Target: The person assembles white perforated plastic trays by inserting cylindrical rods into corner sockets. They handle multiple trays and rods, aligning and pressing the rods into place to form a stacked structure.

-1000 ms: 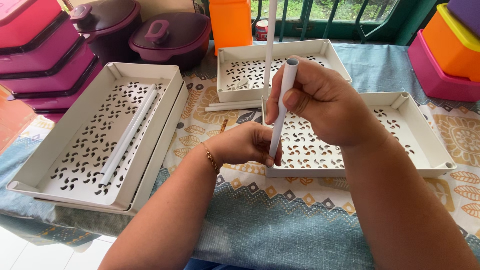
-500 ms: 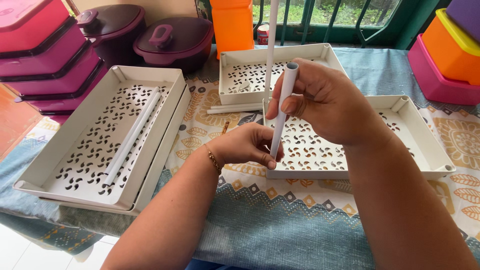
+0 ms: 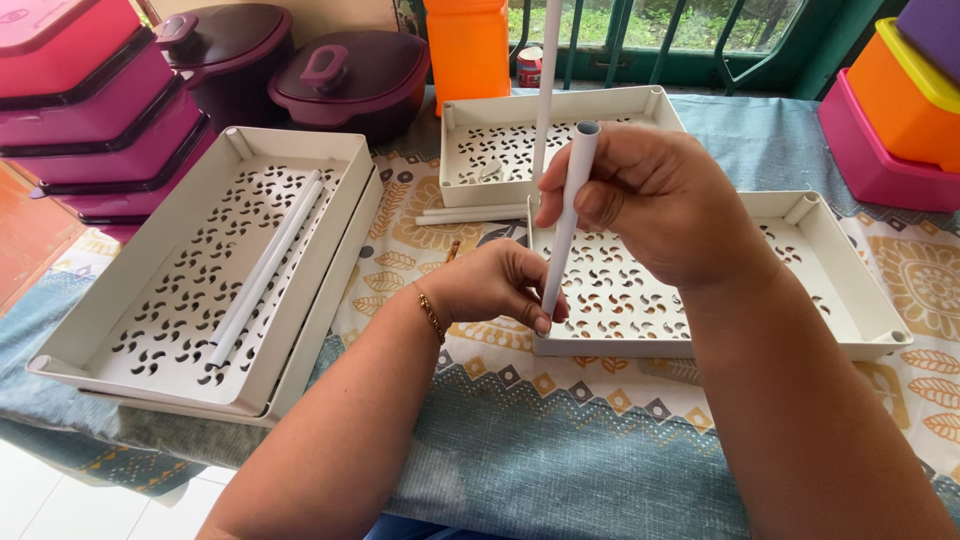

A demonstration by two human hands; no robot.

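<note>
Tube's lower end [image 3: 547, 308] behind fingers

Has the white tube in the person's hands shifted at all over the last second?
No. The white tube keeps its lower end at the near left corner of the white tray, pinched by the left hand and steadied by the right hand.

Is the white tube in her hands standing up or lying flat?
Nearly upright: the white tube leans slightly, its lower end at the perforated tray's corner, gripped by both hands.

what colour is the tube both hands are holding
White, a plain tube, seen best in the head view, held by the right hand and left hand.
</note>
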